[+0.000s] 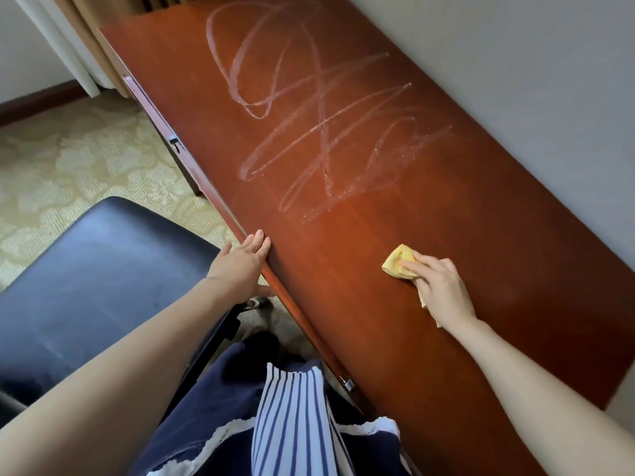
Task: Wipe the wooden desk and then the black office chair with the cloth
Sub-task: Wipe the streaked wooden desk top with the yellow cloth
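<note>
A long reddish wooden desk (360,304) runs from the far left to the near right along the wall. White looping scribble marks (319,125) cover its far half. My right hand (443,290) presses a yellow cloth (397,262) flat on the desk's near half, fingers bent over it. My left hand (242,262) rests on the desk's front edge, fingers straight on top and thumb under the rim. The black office chair (92,280) stands to the left of the desk, its padded seat below my left arm.
A grey wall (515,63) borders the desk's far side. Patterned beige carpet (68,159) lies to the left, with curtains (68,36) at the back. A drawer front with a metal catch (174,143) sits under the desk's edge.
</note>
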Motion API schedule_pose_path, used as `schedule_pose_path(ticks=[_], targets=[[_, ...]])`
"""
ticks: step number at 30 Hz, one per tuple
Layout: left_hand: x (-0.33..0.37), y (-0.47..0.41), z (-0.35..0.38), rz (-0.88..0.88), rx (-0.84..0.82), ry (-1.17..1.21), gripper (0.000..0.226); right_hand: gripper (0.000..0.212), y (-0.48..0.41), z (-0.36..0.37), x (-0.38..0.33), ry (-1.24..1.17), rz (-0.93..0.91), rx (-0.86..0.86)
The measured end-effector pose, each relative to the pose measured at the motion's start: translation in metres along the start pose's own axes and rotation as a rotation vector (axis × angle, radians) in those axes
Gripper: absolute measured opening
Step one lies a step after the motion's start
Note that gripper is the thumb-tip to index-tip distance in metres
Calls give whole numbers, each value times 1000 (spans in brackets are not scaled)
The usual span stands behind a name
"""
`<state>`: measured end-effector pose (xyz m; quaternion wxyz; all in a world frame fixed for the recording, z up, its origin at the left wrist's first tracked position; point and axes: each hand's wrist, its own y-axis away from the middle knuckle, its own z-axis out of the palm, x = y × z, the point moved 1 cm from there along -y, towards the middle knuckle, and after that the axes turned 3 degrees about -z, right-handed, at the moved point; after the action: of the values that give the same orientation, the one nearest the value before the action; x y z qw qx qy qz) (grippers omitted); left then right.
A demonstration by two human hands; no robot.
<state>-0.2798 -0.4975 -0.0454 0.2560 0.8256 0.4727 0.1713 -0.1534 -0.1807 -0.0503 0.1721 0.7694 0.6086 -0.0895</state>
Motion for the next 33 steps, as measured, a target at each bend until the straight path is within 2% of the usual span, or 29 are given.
schedule_pose_path(ticks=[8,13,17,22,29,33], targets=[[-6,2,4,27,-7,-34,91,35,-90,14,-59,19,266,158],[-13,0,2,69,-24,-74,83,39,-118,42,-127,-23,210,93],[-19,0,1,93,-25,-58,81,40,-110,59,-168,-3,57,68],[-24,-2,1,104,-26,-58,75,38,-81,69,-178,-23,-147,19],[-19,-5,4,48,-16,-18,65,38,-2,65,-147,-158,-424,53],[-13,-7,6,16,-14,-27,62,45,33,52,-102,-101,-739,-77]])
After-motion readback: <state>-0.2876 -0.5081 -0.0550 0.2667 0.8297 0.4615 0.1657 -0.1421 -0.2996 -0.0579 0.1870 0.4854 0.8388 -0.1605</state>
